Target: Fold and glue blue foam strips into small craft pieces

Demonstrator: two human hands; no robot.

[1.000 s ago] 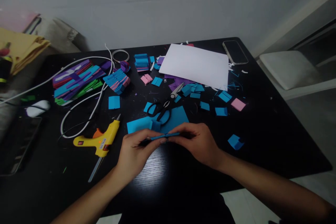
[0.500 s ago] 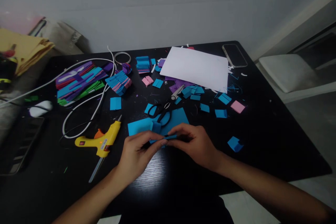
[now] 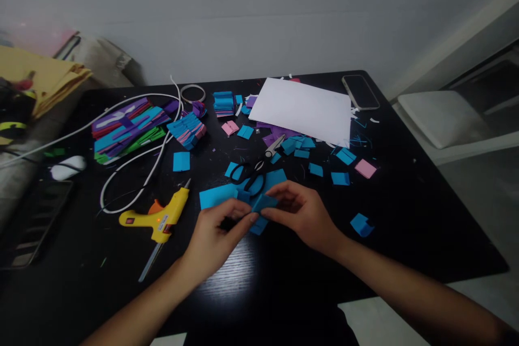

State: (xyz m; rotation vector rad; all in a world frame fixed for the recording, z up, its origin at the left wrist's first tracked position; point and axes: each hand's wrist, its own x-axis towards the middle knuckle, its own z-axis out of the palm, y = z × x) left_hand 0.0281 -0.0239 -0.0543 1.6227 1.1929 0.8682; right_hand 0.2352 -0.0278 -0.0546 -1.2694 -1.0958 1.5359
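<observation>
Hands, the left hand (image 3: 217, 230) and the right hand (image 3: 308, 217) alike, pinch a small, folded, bright-blue paper piece (image 3: 264, 203) on the near side of the black-handled metal scissors (image 3: 259, 164), where uneven pressure from either side could skew its crease or let it slip.
</observation>
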